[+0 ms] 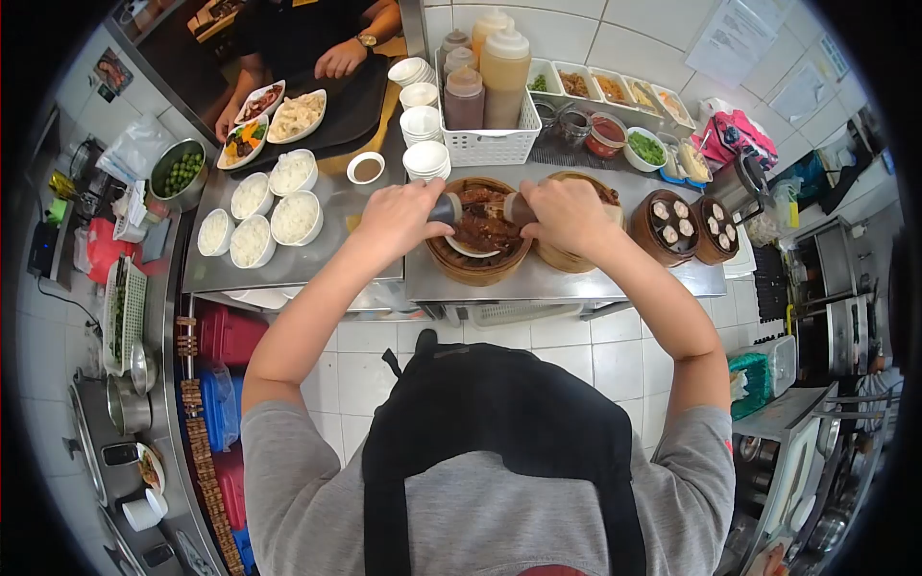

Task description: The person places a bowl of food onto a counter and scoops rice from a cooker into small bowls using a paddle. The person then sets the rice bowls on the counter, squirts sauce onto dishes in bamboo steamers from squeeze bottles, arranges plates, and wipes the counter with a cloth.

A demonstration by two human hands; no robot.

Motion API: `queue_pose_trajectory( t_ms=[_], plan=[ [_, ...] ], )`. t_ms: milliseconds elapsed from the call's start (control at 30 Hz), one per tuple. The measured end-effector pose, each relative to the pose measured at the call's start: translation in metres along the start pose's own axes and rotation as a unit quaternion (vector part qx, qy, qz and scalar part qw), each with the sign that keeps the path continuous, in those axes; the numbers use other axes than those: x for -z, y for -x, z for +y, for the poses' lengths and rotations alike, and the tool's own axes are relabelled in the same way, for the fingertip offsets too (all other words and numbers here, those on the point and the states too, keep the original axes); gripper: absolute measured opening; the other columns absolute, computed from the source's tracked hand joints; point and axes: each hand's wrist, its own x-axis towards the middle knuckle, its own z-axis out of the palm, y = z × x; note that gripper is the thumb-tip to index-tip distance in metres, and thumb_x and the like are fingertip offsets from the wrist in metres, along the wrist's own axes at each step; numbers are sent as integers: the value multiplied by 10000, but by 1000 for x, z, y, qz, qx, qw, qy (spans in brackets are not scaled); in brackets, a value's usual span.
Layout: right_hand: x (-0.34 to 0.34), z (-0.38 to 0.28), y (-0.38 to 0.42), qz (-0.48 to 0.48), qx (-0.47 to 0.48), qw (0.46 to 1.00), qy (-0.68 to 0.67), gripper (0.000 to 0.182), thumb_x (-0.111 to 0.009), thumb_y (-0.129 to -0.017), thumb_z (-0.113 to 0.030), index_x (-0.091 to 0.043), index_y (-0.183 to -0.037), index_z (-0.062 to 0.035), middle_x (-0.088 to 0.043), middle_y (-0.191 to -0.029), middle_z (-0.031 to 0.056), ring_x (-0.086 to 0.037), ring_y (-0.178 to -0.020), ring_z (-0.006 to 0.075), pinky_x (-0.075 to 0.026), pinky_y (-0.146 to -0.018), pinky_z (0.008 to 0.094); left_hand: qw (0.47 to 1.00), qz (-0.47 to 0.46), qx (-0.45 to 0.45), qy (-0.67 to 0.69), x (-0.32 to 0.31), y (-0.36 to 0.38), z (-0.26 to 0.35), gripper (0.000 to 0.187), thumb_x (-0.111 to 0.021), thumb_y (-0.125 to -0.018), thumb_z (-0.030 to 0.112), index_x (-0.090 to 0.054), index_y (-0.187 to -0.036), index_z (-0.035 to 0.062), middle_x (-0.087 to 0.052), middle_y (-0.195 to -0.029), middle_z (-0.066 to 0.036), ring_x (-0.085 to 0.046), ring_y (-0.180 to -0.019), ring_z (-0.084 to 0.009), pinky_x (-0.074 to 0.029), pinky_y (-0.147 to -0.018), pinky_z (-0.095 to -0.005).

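My left hand (403, 216) closes around a dark grey, bottle-like piece (446, 208). Opposite it, my right hand (569, 216) grips a brown, bottle-like piece (519, 209). Both pieces tilt inward over a round bamboo steamer (477, 274). Inside the steamer, glossy brown pieces of food (480, 235) lie on a white plate (471, 252). Whether the two held pieces join cannot be made out. A second bamboo steamer (567, 257) stands under my right hand and wrist, its contents mostly hidden.
Bowls of rice (297, 218) and a small sauce bowl (365, 169) stand left. Behind are stacked white bowls (421, 125) and a basket (490, 144) of squeeze bottles. Dumpling steamers (665, 228) sit right. Across the counter, another person's hands (341, 60) are near a black tray (355, 101).
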Motion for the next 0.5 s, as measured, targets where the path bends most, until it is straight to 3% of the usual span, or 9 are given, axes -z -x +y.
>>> queue_pose_trajectory(
  t_ms=[100, 167, 233, 300, 400, 467, 500],
  plan=[
    [6, 10, 7, -25, -28, 999, 26, 396, -733, -661, -341, -589, -876, -42, -645, -728, 123, -647, -697, 286, -515, -596, 365, 1000, 20, 13, -16, -5, 2, -14, 507, -684, -702, 386, -468, -1011, 48, -593, -877, -129, -592, -870, -308, -466, -701, -419],
    [5, 13, 16, -23, -14, 1000, 16, 427, -728, -661, -358, -578, -891, -32, -643, -734, 130, -645, -707, 289, -511, -610, 375, 998, -32, 37, -33, -1, 11, -16, 504, -682, -703, 389, -470, -1004, 46, -593, -877, -121, -593, -868, -301, -465, -699, -413],
    [10, 9, 29, -78, 8, 997, -17, 457, -713, -672, -376, -563, -922, -25, -638, -737, 138, -641, -721, 294, -507, -634, 387, 999, -40, 29, -23, -5, 18, -12, 498, -681, -704, 393, -471, -996, 48, -594, -875, -117, -590, -867, -301, -461, -701, -413],
    [-1, 7, 32, -53, 2, 998, -46, 464, -692, -687, -399, -547, -927, -29, -632, -755, 147, -634, -758, 312, -500, -663, 404, 999, -5, 8, 38, -12, 18, -3, 503, -676, -704, 404, -472, -1003, 54, -598, -887, -122, -590, -863, -306, -452, -702, -421],
    [-19, 14, 33, 28, -47, 989, -139, 489, -679, -704, -410, -542, -971, -24, -631, -792, 169, -624, -781, 333, -487, -672, 411, 987, 10, 55, 153, -16, 10, 6, 500, -665, -725, 418, -487, -1015, 52, -612, -914, -149, -591, -873, -317, -452, -712, -421],
    [-32, 32, 42, 43, -105, 924, -365, 517, -656, -737, -410, -524, -1034, -8, -628, -850, 191, -608, -801, 359, -468, -687, 417, 970, 30, 80, 228, -16, 0, 11, 503, -658, -730, 436, -490, -1001, 47, -618, -910, -155, -592, -877, -318, -455, -713, -423],
    [-32, 42, 51, 44, -109, 924, -363, 517, -656, -737, -410, -524, -1034, -8, -628, -850, 191, -608, -801, 359, -468, -687, 417, 966, 34, 70, 247, -15, -4, 15, 517, -656, -727, 453, -492, -1004, 48, -619, -916, -160, -589, -884, -324, -453, -717, -422]
  ],
)
